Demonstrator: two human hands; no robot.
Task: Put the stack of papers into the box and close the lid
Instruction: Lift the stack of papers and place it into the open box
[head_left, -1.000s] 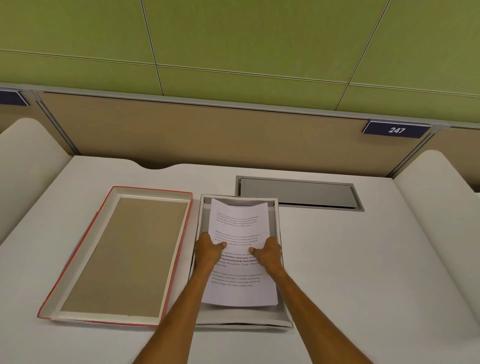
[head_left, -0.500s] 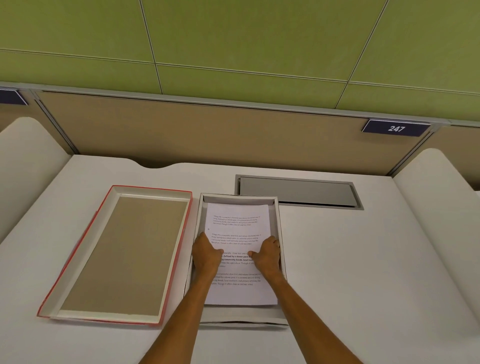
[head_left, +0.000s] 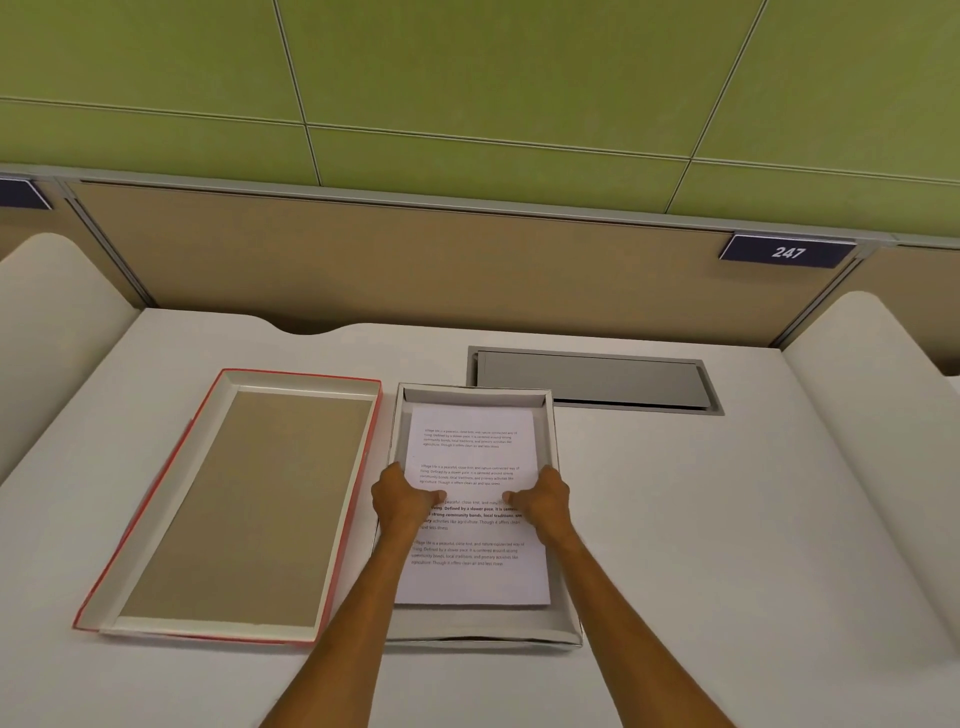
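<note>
The stack of papers (head_left: 475, 452), white with printed text, lies flat inside the shallow white box (head_left: 566, 631) at the middle of the desk. My left hand (head_left: 402, 501) holds the stack's left edge, thumb on top. My right hand (head_left: 543, 499) holds its right edge the same way. The lid (head_left: 244, 509), red outside with a brown cardboard inside, lies upside down on the desk just left of the box, touching or nearly touching its side.
A grey cable hatch (head_left: 592, 379) is set into the white desk (head_left: 701, 519) behind the box to the right. Curved white side dividers (head_left: 878, 415) rise at both ends. A tan back panel carries a plate marked 247 (head_left: 787, 252).
The far end of the papers, curled up a second ago, has come down flat into the box. Both hands have slid outward to the stack's side edges.
</note>
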